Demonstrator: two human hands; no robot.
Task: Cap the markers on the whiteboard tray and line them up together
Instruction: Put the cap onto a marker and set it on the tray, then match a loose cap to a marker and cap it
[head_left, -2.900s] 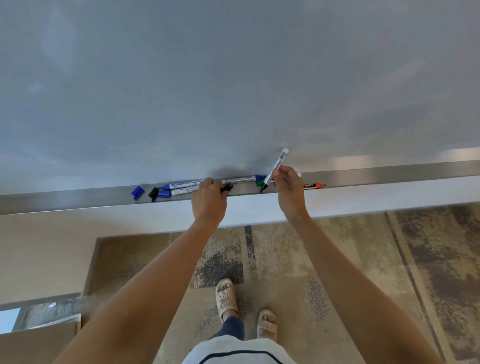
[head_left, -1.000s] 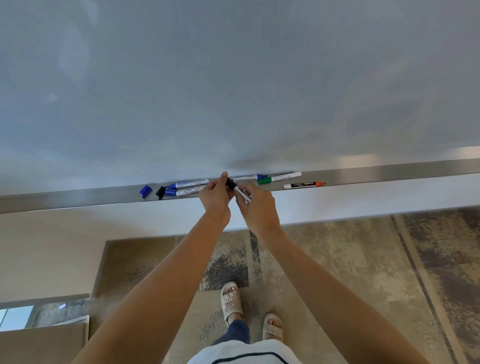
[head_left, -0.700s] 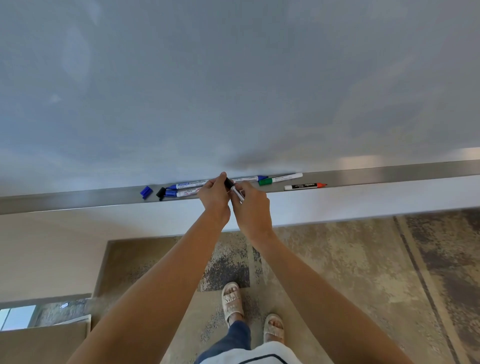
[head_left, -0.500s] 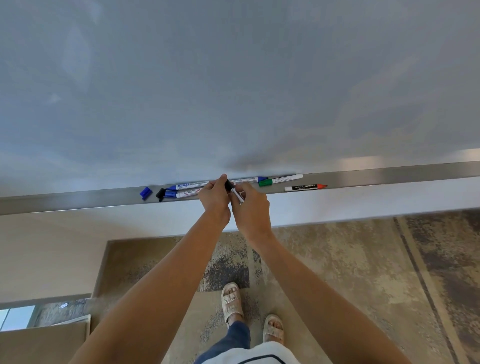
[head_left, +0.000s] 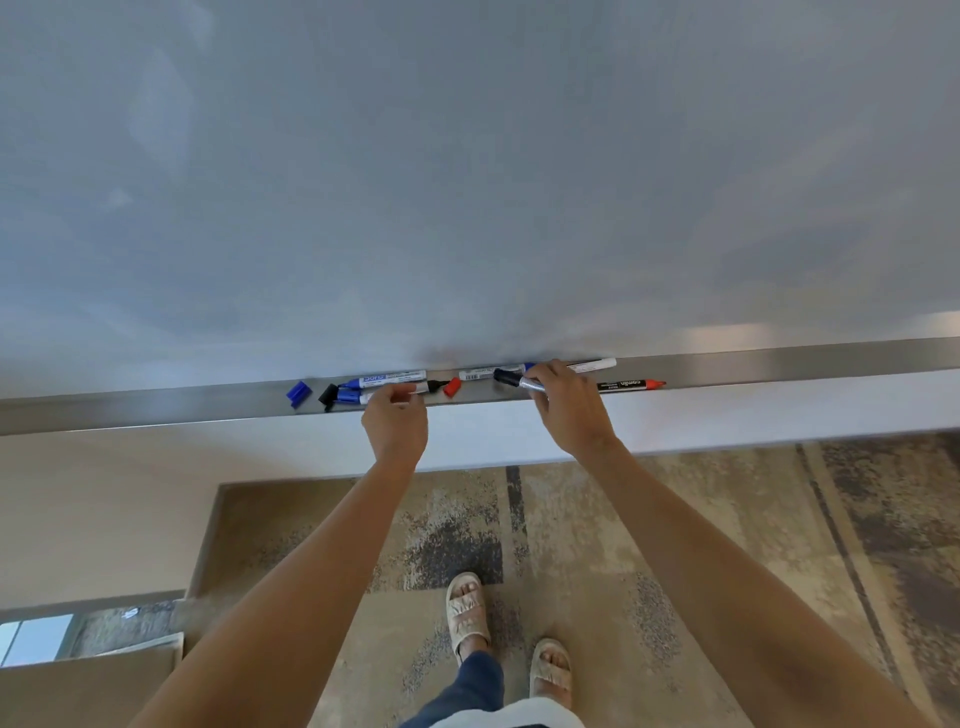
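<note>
The metal whiteboard tray (head_left: 779, 364) runs across the view. My right hand (head_left: 569, 410) is shut on a black-capped marker (head_left: 511, 378), holding it low over the tray. My left hand (head_left: 395, 423) pinches the white barrel of a front marker (head_left: 358, 397) that has a blue left end and a black tip. Behind that marker lies a blue marker (head_left: 387, 378). A loose blue cap (head_left: 298, 392), a black cap (head_left: 327, 395) and a red cap (head_left: 452, 387) sit on the tray. A barcode marker (head_left: 478, 373), a white-ended marker (head_left: 597, 365) and a red-tipped camlin marker (head_left: 628, 385) lie near my right hand.
The whiteboard (head_left: 467, 182) fills the upper view. A white ledge (head_left: 727, 415) runs under the tray. Below are a patterned carpet (head_left: 675, 519) and my sandalled feet (head_left: 467, 608).
My hands, joined around the black cap and marker at the tray's middle, have parted. The right hand went right with the capped marker. The left hand went left onto the front marker, uncovering the red cap.
</note>
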